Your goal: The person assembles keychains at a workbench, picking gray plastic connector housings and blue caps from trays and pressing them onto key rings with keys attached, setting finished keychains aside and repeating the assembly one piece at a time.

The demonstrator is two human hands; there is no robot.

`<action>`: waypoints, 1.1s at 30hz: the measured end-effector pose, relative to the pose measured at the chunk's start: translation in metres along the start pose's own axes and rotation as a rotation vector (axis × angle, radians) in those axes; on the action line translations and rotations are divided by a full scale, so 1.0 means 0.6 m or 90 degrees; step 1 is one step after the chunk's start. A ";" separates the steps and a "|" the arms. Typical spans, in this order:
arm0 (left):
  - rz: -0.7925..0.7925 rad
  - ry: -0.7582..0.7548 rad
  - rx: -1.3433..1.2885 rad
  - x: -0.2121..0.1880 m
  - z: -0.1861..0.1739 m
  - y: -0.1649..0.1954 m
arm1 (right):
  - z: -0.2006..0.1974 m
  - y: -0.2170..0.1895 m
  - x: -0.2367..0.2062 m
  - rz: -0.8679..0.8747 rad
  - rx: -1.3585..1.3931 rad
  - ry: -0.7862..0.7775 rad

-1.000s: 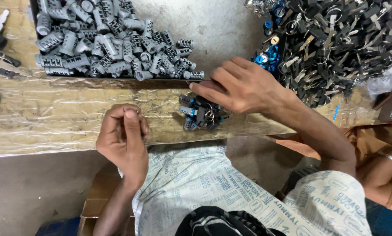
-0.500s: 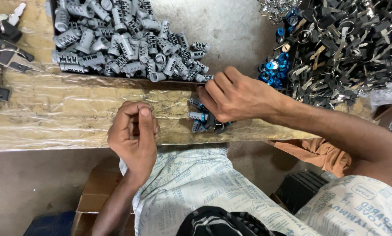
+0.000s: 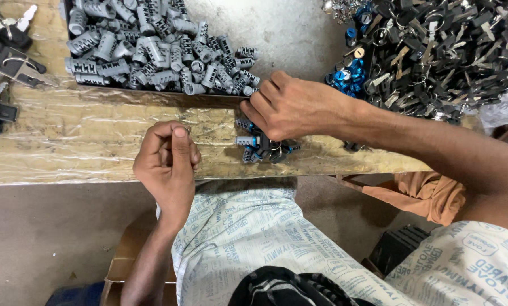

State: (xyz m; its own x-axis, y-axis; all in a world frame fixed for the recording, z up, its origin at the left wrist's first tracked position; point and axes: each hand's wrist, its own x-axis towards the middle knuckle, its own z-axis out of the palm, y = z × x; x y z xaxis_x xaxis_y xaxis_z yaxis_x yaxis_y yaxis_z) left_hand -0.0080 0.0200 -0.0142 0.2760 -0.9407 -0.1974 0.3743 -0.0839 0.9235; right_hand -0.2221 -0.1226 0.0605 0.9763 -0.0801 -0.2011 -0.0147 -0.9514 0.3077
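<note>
The counter (image 3: pixel 67 153) is one long wooden bench wrapped in clear film, running across the frame. On it, at the far right, lies the biggest heap: dark keys on rings (image 3: pixel 435 51), too many to count, with a small cluster of blue caps (image 3: pixel 347 79) at its near edge. A tray of grey ribbed cylinders (image 3: pixel 152 51), several dozen at least, sits at the far left-centre. A few keys and metal parts (image 3: pixel 4 62) lie at the left edge.

The step in hand looks like assembly: taking a part from the small group of finished pieces (image 3: pixel 265 148), roughly five or six, at the counter's near edge. The right hand (image 3: pixel 296 107) rests over that group, fingers curled down onto it; whether they pinch one piece I cannot tell. The left hand (image 3: pixel 169 161) hovers just beside, fingers pressed together around something too small to make out.

The next move likely calls for a clean pinch on a single piece.
</note>
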 end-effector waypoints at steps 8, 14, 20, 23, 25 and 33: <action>0.007 0.009 -0.016 0.000 -0.002 0.003 | 0.029 -0.025 -0.038 0.084 0.139 0.002; 0.005 -0.008 0.016 -0.001 -0.001 0.004 | 0.037 -0.028 -0.062 0.177 0.293 0.057; 0.008 -0.002 0.027 0.000 0.000 0.006 | 0.032 -0.038 -0.056 0.256 0.307 0.076; 0.000 0.000 0.044 0.001 0.000 0.007 | 0.032 -0.052 -0.046 0.317 0.332 0.071; 0.008 0.000 0.049 0.001 0.000 0.007 | 0.032 -0.058 -0.040 0.347 0.379 0.081; 0.007 0.001 0.059 0.001 0.001 0.007 | 0.025 -0.052 -0.039 0.337 0.413 0.101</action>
State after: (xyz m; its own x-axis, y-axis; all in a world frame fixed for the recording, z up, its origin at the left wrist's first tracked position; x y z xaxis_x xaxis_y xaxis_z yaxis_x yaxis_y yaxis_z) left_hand -0.0068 0.0186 -0.0104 0.2804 -0.9413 -0.1879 0.2874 -0.1044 0.9521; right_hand -0.2479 -0.0955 0.0418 0.8237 -0.5660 -0.0335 -0.5515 -0.7861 -0.2792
